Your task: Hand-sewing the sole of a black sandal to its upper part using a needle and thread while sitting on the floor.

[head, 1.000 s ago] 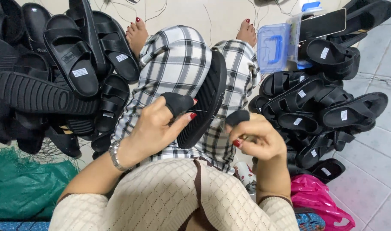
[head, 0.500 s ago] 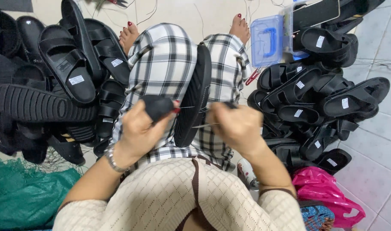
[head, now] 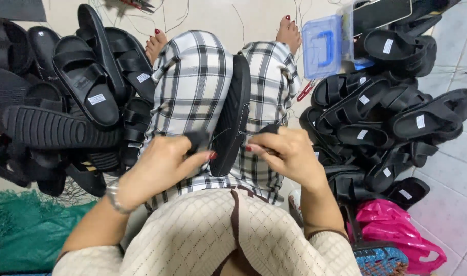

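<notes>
Head view: right hand point(head: 290, 153) lowered; sandal point(head: 232, 115) unmoved.

A home workshop on a tiled floor point(head: 448, 204), heaped with black sandals point(head: 376, 117) and thread scraps point(head: 177, 15).

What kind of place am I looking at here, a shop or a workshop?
Most likely a home-style sandal workshop, worked on the floor. Piles of black sandals lie on both sides on a tiled floor, the left hand and right hand work on one sandal sole in the lap, and loose threads lie around.
</notes>
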